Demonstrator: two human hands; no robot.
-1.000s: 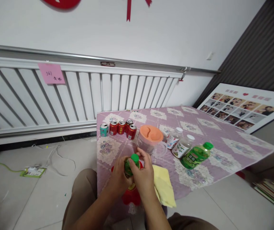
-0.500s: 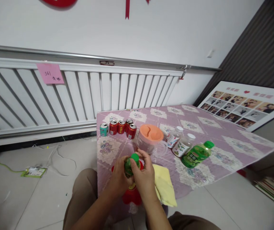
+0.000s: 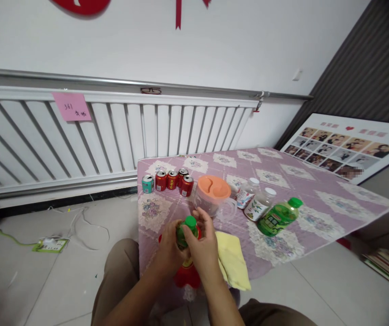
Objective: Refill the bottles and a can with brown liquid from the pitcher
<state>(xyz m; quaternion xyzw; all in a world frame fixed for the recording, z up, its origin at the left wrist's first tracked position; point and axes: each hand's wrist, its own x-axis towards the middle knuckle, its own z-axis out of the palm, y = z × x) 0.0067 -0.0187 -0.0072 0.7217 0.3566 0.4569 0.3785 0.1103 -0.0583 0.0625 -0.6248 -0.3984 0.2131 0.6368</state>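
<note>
Between my two hands, near the table's front edge, is a green bottle (image 3: 182, 233) with a green cap (image 3: 190, 221) at its top. My left hand (image 3: 170, 244) wraps round the bottle's left side. My right hand (image 3: 204, 235) holds it from the right, with the thumb against it just under the cap. Beneath the hands lies a red object (image 3: 186, 275), mostly covered, so its kind is unclear. A folded yellow cloth (image 3: 234, 260) rests to the right of my right wrist. Just beyond my fingers stands a clear plastic jug with an orange lid (image 3: 214, 186).
Several opened drink cans (image 3: 171, 180) stand at the table's back left. Two clear bottles with white caps (image 3: 261, 204) and a larger green bottle (image 3: 279, 218) are on the right. A flowered cloth (image 3: 211, 165) covers the table; a white radiator (image 3: 167, 129) runs behind it.
Both hands stay on the green bottle. The right fingers have shifted slightly around the cap area. The camera view has moved a little; the other things stand where they were.
</note>
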